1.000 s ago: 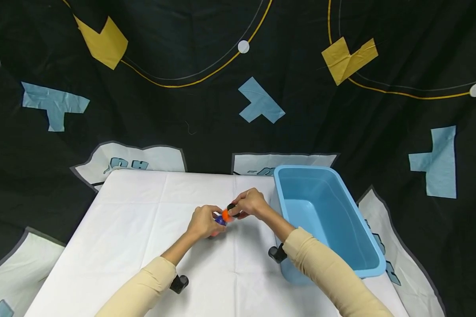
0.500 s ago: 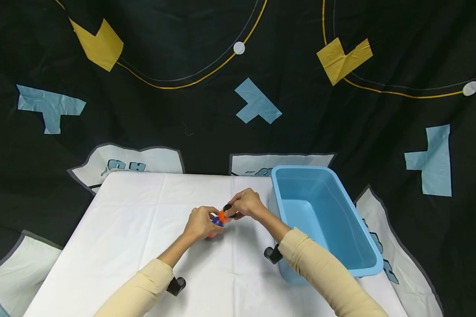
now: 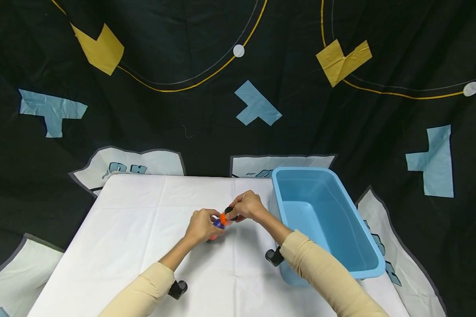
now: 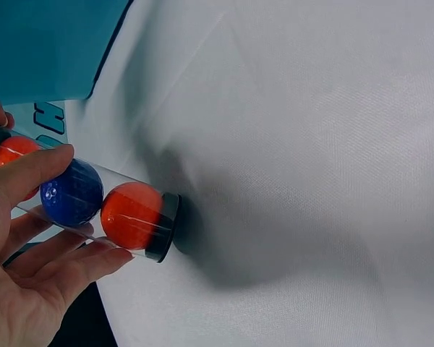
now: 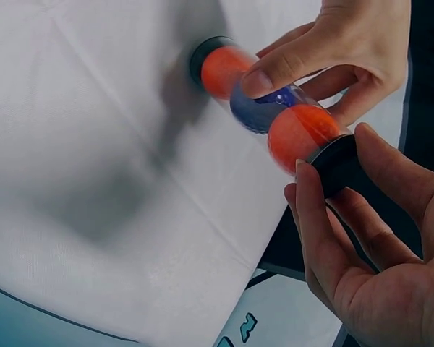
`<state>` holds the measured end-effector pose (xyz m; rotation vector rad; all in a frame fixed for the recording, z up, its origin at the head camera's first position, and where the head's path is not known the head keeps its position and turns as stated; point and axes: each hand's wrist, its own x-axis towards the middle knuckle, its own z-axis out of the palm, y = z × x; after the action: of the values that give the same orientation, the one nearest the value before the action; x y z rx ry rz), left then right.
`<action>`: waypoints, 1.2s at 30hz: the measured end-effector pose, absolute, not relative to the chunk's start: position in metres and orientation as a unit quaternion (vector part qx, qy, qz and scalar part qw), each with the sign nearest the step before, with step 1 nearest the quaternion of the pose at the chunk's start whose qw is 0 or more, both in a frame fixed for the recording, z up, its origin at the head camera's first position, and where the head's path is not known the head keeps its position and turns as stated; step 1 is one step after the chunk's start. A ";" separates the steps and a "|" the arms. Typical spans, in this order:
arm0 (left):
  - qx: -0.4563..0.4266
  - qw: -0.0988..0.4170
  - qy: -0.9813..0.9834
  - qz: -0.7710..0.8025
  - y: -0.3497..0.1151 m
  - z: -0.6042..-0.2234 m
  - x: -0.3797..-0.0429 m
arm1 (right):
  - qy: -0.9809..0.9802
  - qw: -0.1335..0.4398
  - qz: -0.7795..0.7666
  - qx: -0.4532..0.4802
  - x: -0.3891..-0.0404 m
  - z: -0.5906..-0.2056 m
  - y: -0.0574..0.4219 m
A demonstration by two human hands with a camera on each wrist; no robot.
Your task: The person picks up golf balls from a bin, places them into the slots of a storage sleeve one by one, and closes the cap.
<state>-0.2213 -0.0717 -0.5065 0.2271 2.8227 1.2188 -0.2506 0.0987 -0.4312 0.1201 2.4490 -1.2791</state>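
Note:
A clear plastic tube [image 4: 94, 206] [image 5: 271, 108] [image 3: 220, 221] holds an orange ball [image 4: 134, 215], a blue ball [image 4: 72, 194] and a second orange ball [image 5: 304, 134], with a black cap at each end. My left hand [image 3: 200, 225] [image 4: 29, 267] [image 5: 333, 50] grips the tube's middle, thumb over the blue ball. My right hand [image 3: 247, 205] [image 5: 369, 253] curls its fingers round the upper black cap [image 5: 338, 168]. The lower cap [image 4: 164, 228] rests close to the white tablecloth [image 3: 143, 229].
A light blue plastic bin [image 3: 325, 220] stands at the table's right side, just beside my right forearm. A dark patterned cloth [image 3: 182, 110] lies beyond the table's far edge [image 3: 174, 176]. Black wrist camera mounts [image 3: 177, 289] sit under both sleeves.
Both hands stay on the tube at the same place. The view shifted slightly; nothing else has visibly moved.

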 end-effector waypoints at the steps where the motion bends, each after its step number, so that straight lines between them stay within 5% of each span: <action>1: 0.073 0.030 0.915 0.396 -0.072 -0.506 -0.221 | 0.871 0.186 -0.454 0.043 -0.251 -0.431 0.099; 36: 0.071 0.021 0.913 0.402 -0.072 -0.509 -0.218 | 0.897 0.167 -0.409 -0.028 -0.249 -0.438 0.102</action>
<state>-0.2179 -0.0717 -0.5088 0.2191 2.8298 1.2470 -0.2490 0.1017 -0.4379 -0.0808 2.5516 -1.1628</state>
